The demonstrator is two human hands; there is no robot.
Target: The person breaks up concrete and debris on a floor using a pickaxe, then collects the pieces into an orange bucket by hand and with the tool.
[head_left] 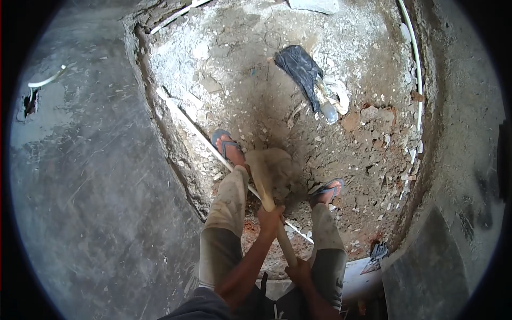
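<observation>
A long wooden tool handle (286,244) runs up from between my legs toward the dirt ahead. My left hand (270,217) is wrapped round it farther along, and my right hand (299,271) grips it nearer my body. The far end is smeared by motion, so the kind of tool head cannot be made out. Beneath that blur lies loose brown soil (298,144) with rubble. My feet, in flip-flops, stand apart on either side: the left foot (231,151) beside the blurred end, the right foot (327,192) to its right.
A long white pipe (197,132) crosses the dirt beside my left foot. Farther off lie a black plastic bag (300,69) and a clear bottle (329,113). Another white pipe (417,69) follows the right edge. Smooth grey floor (106,186) borders the pit at left.
</observation>
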